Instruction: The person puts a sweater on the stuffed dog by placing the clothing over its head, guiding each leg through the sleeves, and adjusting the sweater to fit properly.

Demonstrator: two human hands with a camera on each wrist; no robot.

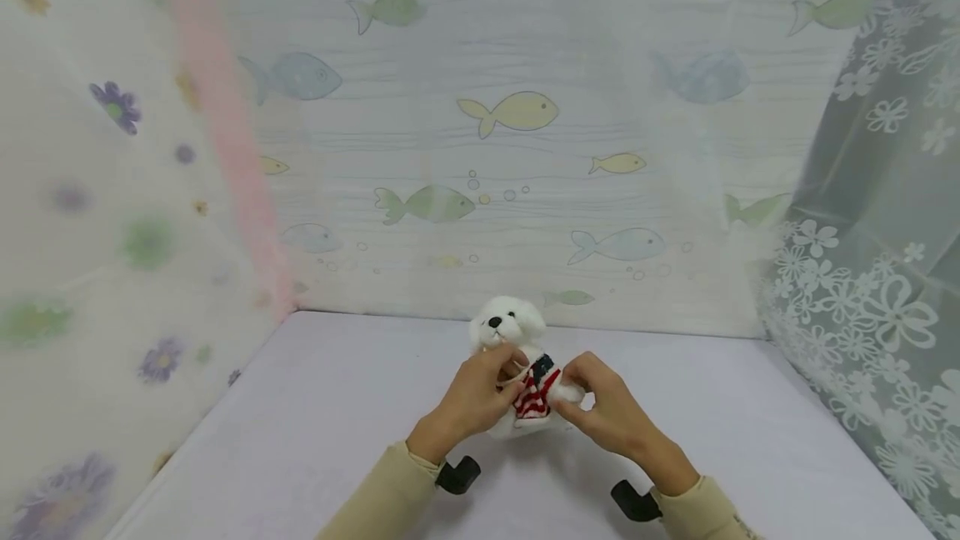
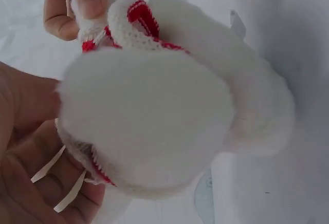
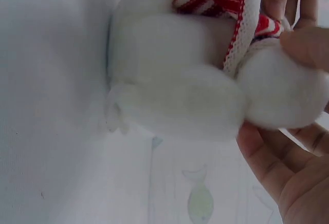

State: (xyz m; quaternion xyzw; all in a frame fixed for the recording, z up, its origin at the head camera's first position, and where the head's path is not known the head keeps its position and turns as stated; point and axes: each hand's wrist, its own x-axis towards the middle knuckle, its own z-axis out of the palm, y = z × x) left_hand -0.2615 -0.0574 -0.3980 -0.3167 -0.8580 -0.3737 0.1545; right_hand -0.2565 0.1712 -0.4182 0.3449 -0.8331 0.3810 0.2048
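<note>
A white stuffed dog (image 1: 517,319) sits on the white tabletop, facing me, in a red-and-white striped knit garment (image 1: 534,398) with a dark patch. My left hand (image 1: 476,390) holds the dog's arm and the garment's edge on the left side. In the left wrist view, thin white strips (image 2: 69,190) cross its curled fingers, and a rounded white paw (image 2: 149,116) covers its fingertips. On the other side, my right hand (image 1: 607,407) grips the dog's other paw (image 3: 285,88) between thumb and fingers, right beside the garment's pale knitted edge.
The white table (image 1: 360,382) extends around the dog. Behind it hangs a fish-print curtain (image 1: 495,157); a flower-print sheet (image 1: 112,240) stands at left and lacy flowered fabric (image 1: 885,273) at right. Black wrist mounts (image 1: 459,475) show below the sleeves.
</note>
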